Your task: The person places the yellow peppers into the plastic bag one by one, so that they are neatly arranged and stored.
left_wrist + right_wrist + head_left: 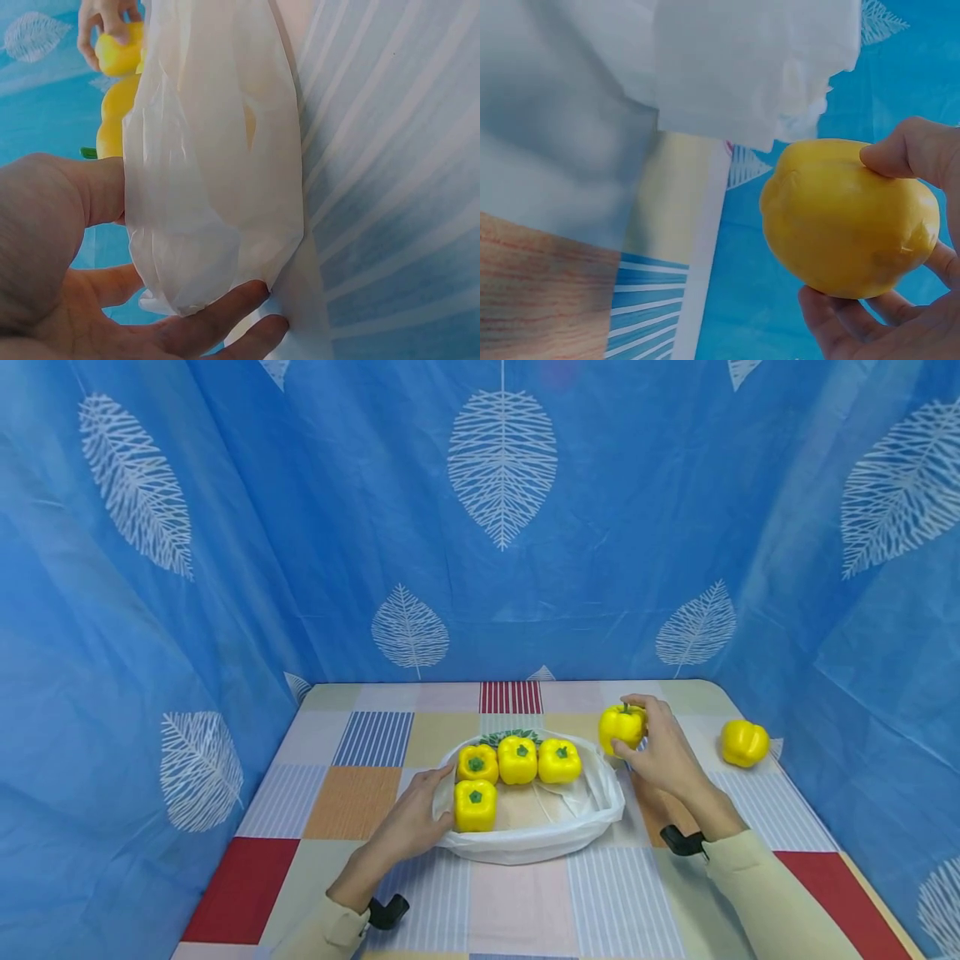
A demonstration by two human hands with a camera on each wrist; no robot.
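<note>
In the head view a white plastic bag [532, 843] lies with its mouth spread wide, several yellow bell peppers [517, 762] inside along its left and back. At its left edge, my left hand [412, 818] holds the bag; the left wrist view shows the thumb at the rim and the fingers against the bag's outside [202, 187]. Just beyond the right side of the bag, my right hand [663, 752] grips a yellow bell pepper [618, 728] between thumb and fingers, its green stem upward. The right wrist view shows that pepper [847, 217] raised off the table.
Another yellow bell pepper [744, 743] lies near the table's right edge. Some green leafy material [510, 737] shows at the bag's back rim. A patchwork cloth [352, 802] covers the table, and blue curtains [585, 568] with white leaves surround it.
</note>
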